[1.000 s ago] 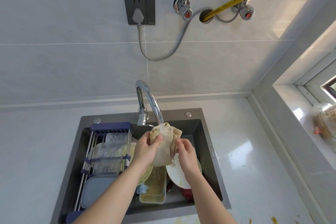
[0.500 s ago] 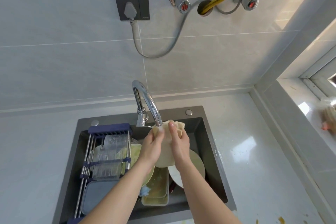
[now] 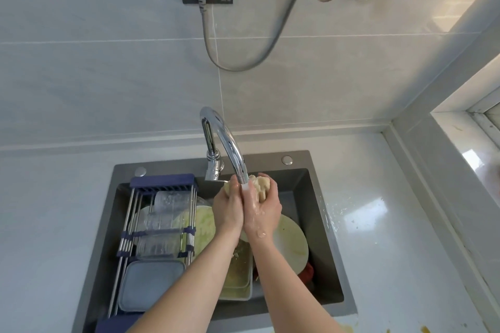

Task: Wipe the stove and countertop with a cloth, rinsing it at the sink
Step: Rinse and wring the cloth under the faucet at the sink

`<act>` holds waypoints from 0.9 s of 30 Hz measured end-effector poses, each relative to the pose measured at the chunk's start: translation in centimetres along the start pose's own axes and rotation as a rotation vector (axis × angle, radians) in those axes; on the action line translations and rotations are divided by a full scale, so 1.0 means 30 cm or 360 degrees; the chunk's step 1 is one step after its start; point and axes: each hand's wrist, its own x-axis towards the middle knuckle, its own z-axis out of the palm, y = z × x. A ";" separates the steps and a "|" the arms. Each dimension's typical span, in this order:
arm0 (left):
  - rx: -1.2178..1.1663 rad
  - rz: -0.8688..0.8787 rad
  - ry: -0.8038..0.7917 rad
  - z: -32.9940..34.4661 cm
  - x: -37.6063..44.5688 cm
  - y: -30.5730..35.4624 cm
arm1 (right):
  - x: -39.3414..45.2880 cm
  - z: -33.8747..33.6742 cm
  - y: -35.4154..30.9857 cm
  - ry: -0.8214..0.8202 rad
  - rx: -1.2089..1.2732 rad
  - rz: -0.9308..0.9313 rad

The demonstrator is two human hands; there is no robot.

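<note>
Head view, centre of the frame: the left hand (image 3: 228, 211) and right hand (image 3: 263, 209) are pressed together, fingers curled round a bunched beige cloth (image 3: 261, 184) under the running faucet (image 3: 230, 143). Below, the dark sink (image 3: 322, 213) holds a white plate (image 3: 292, 243), a greasy tray (image 3: 238, 278), and at lower left a rack (image 3: 159, 224) with glasses (image 3: 167, 205).

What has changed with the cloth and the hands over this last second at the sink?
The cloth, hanging open a second ago, is now bunched tight between the left hand and right hand, which have closed together under the faucet. Both kept hold of it. Water still runs; the dishes in the sink lie as before.
</note>
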 end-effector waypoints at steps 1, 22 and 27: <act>-0.0016 0.0020 -0.0006 -0.003 0.002 0.005 | 0.008 0.009 0.004 -0.0014 -0.0001 -0.0029; 0.0084 0.0021 0.0012 0.019 0.051 -0.018 | 0.057 0.010 0.045 -0.0023 -0.0234 -0.0009; -0.0017 -0.0007 -0.0071 0.004 0.015 -0.025 | 0.062 -0.001 0.040 -0.0151 -0.0194 0.0082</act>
